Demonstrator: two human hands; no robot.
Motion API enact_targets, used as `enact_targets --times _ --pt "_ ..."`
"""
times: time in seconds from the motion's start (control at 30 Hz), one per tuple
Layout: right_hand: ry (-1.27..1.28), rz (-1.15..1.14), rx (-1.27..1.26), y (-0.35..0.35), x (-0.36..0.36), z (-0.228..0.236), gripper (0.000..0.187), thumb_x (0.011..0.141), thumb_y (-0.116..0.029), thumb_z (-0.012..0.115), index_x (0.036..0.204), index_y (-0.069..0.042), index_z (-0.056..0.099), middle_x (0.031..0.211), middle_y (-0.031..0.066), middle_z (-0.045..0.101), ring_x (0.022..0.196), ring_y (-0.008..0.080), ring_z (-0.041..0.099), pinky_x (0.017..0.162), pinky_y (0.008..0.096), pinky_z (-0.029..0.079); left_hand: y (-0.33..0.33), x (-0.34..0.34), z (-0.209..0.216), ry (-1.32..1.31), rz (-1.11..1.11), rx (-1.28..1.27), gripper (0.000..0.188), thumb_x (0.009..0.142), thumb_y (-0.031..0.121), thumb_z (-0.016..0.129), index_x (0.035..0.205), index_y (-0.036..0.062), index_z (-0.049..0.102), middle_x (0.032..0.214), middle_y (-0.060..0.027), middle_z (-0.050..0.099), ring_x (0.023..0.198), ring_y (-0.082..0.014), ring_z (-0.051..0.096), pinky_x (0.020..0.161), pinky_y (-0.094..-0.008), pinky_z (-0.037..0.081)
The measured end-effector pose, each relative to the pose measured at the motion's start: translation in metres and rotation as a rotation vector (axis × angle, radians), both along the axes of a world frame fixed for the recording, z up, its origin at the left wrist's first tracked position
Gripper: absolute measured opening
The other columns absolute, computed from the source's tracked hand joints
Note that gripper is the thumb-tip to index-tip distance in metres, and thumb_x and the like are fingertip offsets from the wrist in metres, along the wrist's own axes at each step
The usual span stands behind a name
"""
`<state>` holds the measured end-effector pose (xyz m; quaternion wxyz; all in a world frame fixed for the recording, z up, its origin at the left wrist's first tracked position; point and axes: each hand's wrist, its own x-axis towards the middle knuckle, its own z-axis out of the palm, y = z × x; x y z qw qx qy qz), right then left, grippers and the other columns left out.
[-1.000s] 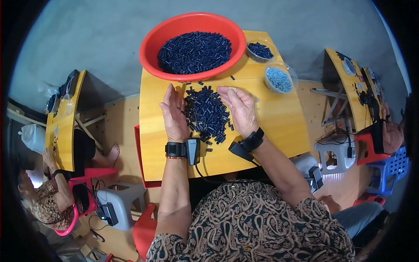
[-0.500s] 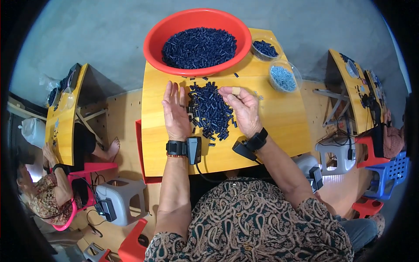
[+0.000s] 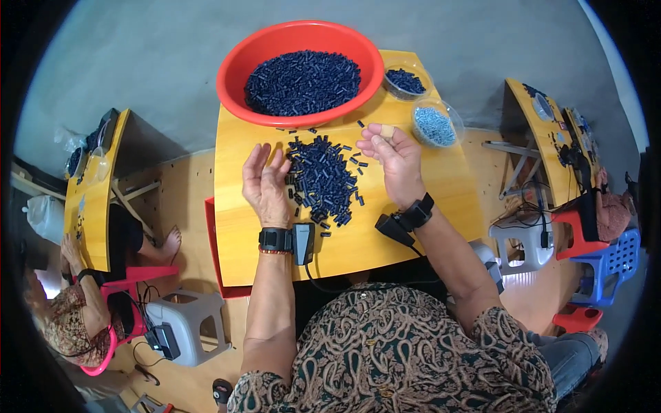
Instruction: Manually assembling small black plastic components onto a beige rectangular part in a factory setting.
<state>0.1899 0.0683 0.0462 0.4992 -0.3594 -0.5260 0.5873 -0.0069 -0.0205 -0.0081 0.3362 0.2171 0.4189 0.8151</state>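
Note:
A loose pile of small dark blue tubular pieces (image 3: 322, 180) lies on the yellow table (image 3: 255, 265). Along the pile's left edge stands my left hand (image 3: 267, 184), its fingers bent a little and apart, with nothing visible in them. My right hand (image 3: 396, 162) is over the table to the right of the pile, its fingers curled in against the thumb. Whatever it may hold is hidden. A tan bandage wraps one of its fingers. Several single pieces lie scattered between the pile and my right hand.
Behind the pile stands a big red basin (image 3: 231, 96) of the same dark pieces. Beside it are a clear tub (image 3: 428, 88) of dark pieces and another tub (image 3: 458, 131) of light blue pieces. Cables run from wrist-worn boxes. A person (image 3: 82, 296) sits at a left table.
My right hand has drawn away from the pile to the right, and its fingers have curled in more. My left hand's fingers have bent. More pieces lie loose at the pile's right edge.

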Motion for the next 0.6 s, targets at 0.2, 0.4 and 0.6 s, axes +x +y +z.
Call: enact_targets --times 0.2,0.4,0.6 --pt "-0.549 -0.145 0.230 0.050 0.010 0.011 0.020 0.086 -0.006 0.061 0.103 0.004 0.066 0.095 0.0153 0.069 0.079 0.0215 0.067 0.073 0.0316 0.053 0.007 -0.004 -0.011 0.006 0.140 -0.101 0.027 0.093 -0.005 0.047 0.119 -0.0044 0.054 0.114 -0.0156 0.060 0.101 -0.0228 0.063 0.090 -0.0323 0.054" --pt "-1.078 -0.104 0.721 0.083 -0.013 -0.001 0.019 0.075 -0.007 0.059 0.087 0.004 0.068 0.090 0.0260 0.065 0.084 0.0419 0.063 0.078 0.0468 0.051 0.009 0.001 -0.006 0.135 0.110 -0.179 0.024 0.089 -0.004 0.057 0.112 -0.0051 0.059 0.107 -0.0121 0.062 0.096 -0.0178 0.062 0.088 -0.0298 0.052" --pt "-1.324 0.142 0.651 0.077 -0.028 -0.007 0.018 0.071 -0.001 0.054 0.081 0.004 0.068 0.091 0.0281 0.064 0.091 0.0426 0.063 0.086 0.0474 0.049 0.008 0.004 -0.003 0.171 0.091 -0.216 0.021 0.088 -0.003 0.060 0.109 -0.0054 0.060 0.103 -0.0094 0.063 0.091 -0.0137 0.060 0.085 -0.0269 0.052"
